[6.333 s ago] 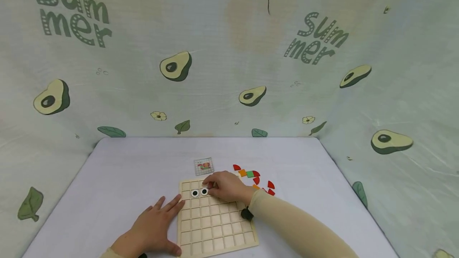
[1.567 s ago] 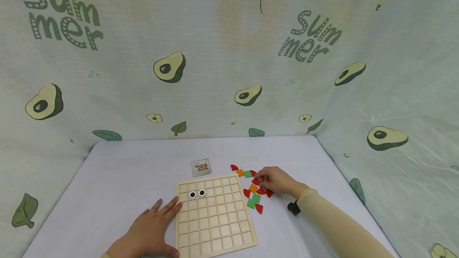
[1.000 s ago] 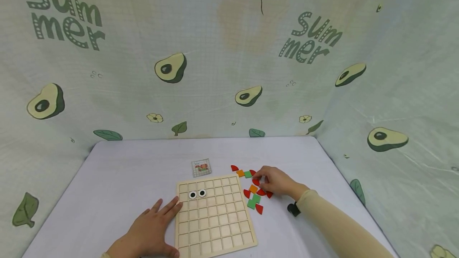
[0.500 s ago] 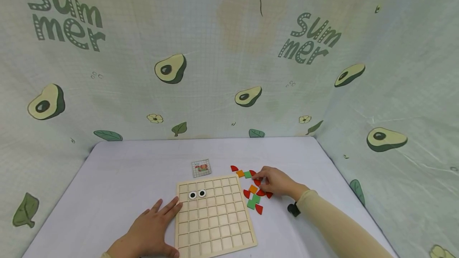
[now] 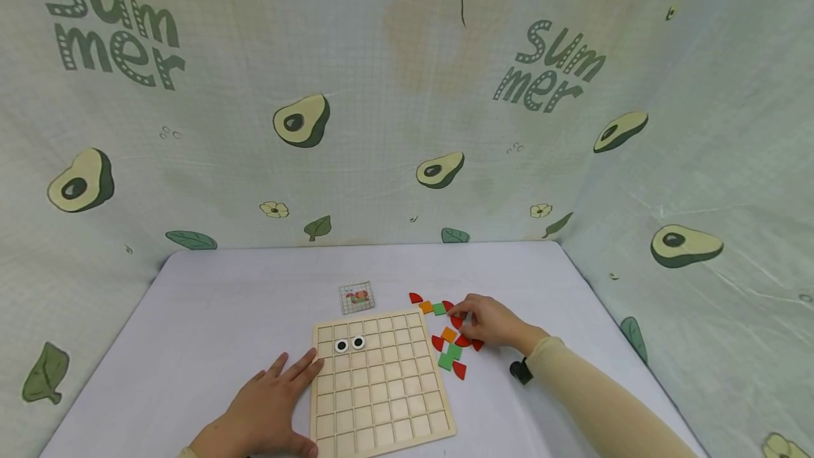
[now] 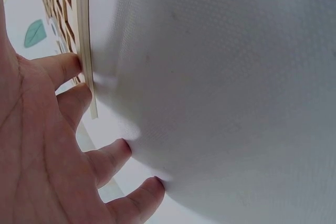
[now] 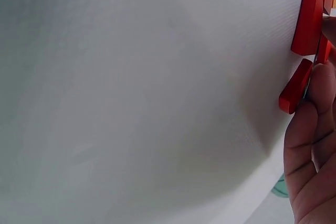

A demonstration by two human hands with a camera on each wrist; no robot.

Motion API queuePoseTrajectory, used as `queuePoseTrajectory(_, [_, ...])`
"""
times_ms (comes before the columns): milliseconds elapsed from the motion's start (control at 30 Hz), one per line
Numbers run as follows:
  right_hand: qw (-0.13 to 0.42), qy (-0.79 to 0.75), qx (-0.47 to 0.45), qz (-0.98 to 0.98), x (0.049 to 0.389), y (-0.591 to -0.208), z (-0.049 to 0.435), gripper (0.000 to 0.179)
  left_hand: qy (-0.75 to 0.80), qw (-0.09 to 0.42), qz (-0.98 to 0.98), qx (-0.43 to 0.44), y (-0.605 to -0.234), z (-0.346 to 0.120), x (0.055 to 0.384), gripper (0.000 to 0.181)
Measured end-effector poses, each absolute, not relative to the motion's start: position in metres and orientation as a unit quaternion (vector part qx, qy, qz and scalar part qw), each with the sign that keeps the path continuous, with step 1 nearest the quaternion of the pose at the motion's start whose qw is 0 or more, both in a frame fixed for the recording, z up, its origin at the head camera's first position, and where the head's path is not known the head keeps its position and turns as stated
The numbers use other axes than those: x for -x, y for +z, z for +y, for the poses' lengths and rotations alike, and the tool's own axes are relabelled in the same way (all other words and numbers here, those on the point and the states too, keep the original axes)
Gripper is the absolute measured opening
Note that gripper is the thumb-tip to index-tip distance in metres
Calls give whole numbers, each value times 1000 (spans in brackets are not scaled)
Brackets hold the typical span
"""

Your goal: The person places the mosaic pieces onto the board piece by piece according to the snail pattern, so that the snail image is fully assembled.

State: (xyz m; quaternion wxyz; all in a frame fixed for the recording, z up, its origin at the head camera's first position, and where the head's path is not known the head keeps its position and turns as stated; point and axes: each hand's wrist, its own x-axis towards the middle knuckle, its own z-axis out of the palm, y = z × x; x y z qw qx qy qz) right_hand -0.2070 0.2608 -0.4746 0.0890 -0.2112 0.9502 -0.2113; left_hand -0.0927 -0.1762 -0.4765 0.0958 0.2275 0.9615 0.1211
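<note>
A square wooden grid board [image 5: 381, 391] lies on the white table. Two white eye tiles with black pupils, a left one [image 5: 341, 345] and a right one [image 5: 359, 342], sit side by side in its upper-left cells. My left hand [image 5: 267, 398] is spread flat, its fingertips and thumb against the board's left edge [image 6: 84, 30]. Right of the board, my right hand [image 5: 492, 320] pinches a red quarter-circle tile [image 5: 456, 322] low among the loose pieces. In the right wrist view, the thumb and finger are close to red tiles [image 7: 307, 19], and the held one is partly hidden.
Loose red quarter-circles [image 5: 459, 370], orange squares [image 5: 449, 334] and green squares [image 5: 454, 351] lie beside the board. Above it lies a small gridded picture card [image 5: 357, 298]. A printed cloth [image 5: 375, 126] hangs behind and around the table.
The right hand has gone from the right eye tile on the board to the loose pieces. Lately it stays there, and the red tile at its fingertips has turned slightly. The left hand holds still.
</note>
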Motion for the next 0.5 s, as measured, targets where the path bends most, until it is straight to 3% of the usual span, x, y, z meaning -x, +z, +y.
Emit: queuePoseTrajectory(500, [80, -189, 211, 956, 207, -474, 260, 28, 114, 99, 963, -223, -478, -175, 93, 131])
